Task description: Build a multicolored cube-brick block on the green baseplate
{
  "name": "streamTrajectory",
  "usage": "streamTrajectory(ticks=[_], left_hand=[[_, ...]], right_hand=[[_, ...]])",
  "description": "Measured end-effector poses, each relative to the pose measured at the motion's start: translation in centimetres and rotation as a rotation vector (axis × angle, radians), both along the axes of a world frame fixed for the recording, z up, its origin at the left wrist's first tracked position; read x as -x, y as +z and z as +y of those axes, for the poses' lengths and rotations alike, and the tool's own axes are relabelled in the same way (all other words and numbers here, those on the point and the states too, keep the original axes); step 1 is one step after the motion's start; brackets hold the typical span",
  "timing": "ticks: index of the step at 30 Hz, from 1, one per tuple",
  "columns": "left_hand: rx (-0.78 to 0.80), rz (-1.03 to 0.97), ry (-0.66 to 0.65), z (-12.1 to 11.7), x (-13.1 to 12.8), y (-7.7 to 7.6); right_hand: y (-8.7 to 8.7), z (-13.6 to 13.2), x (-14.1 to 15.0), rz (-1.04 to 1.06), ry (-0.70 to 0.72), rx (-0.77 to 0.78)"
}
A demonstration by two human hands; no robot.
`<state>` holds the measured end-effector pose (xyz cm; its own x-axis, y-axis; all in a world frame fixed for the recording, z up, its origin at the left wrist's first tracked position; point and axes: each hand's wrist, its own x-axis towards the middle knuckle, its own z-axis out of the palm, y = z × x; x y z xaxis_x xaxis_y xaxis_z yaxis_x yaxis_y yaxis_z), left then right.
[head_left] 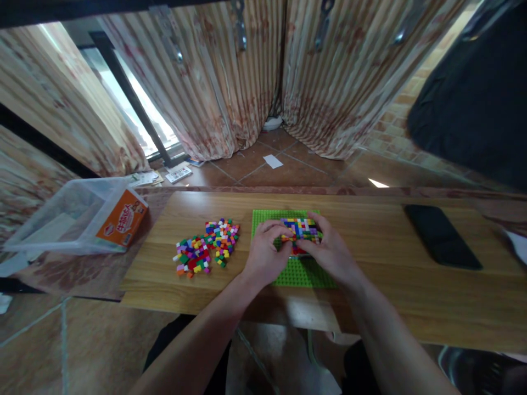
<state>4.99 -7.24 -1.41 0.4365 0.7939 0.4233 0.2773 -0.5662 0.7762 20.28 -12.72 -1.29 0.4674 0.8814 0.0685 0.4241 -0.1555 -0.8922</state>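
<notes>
gripping a multicoloured brick build (301, 226) over the green baseplate (302, 278), both hands (268, 252) curled around it

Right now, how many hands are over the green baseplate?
2: the left hand at the left of the assembled bricks, the right hand at their right, both over the green baseplate. No others show.

The place looks like a room in a home; long, patterned curtains (346, 71) hang down to a brown tiled floor (224, 171) beside a bright window (152, 116); a white sheet of paper (273, 161) lies there, and colourful toy bricks (197, 262) spread over a wood-grained counter (379, 263).
</notes>
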Motion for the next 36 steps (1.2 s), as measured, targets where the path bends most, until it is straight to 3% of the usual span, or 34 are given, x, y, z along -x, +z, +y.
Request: streamTrajectory(ticks=[9, 28, 36], left_hand=[[-0.019, 0.014, 0.020, -0.2, -0.2, -0.1], [-0.011, 0.050, 0.040, -0.7, -0.3, -0.1], [-0.021, 0.025, -0.026, -0.3, 0.0, 0.0]], right_hand=[[0.9, 0.1, 0.3, 0.000, -0.020, 0.073], [-0.5, 0.1, -0.3, -0.093, 0.013, 0.028], [-0.8, -0.2, -0.3, -0.084, -0.005, 0.050]])
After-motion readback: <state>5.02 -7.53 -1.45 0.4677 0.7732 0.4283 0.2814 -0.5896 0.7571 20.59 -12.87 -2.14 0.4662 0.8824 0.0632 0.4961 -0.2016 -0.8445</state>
